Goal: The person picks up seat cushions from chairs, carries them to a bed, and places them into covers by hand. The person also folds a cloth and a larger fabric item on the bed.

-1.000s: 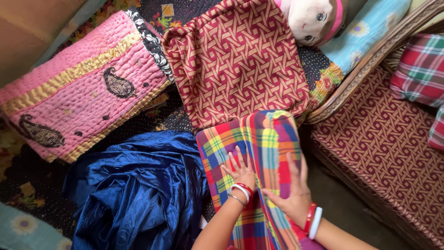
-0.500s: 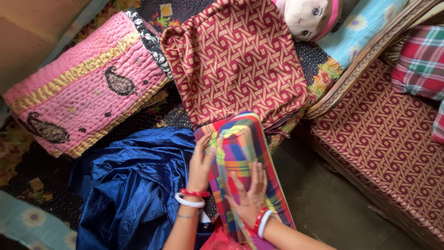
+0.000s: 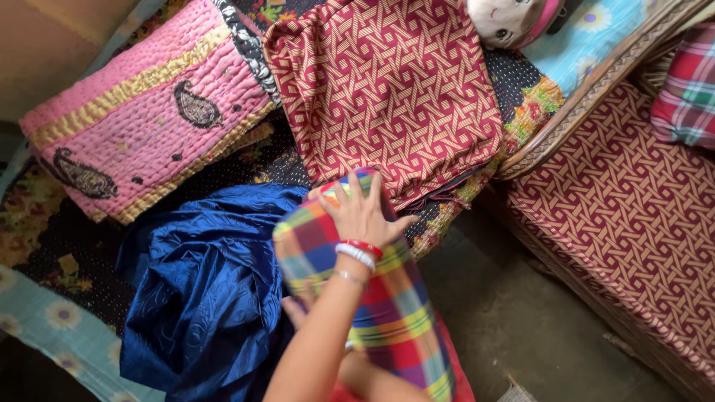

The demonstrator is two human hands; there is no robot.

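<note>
On a bed spread with a dark patchwork quilt [image 3: 231, 175], a multicoloured plaid cloth [image 3: 387, 313] lay half folded just below the maroon cushion [image 3: 383, 93]. The left hand [image 3: 363, 216] pressed flat, fingers spread; the right hand's [image 3: 294, 309] grip, underneath, could not be told.

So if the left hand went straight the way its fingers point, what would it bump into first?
Most likely the maroon patterned cushion. The left hand lies spread on the checked cloth, pointing up the picture, and the cushion's edge lies just beyond that cloth, though its height there is hard to judge.
</note>
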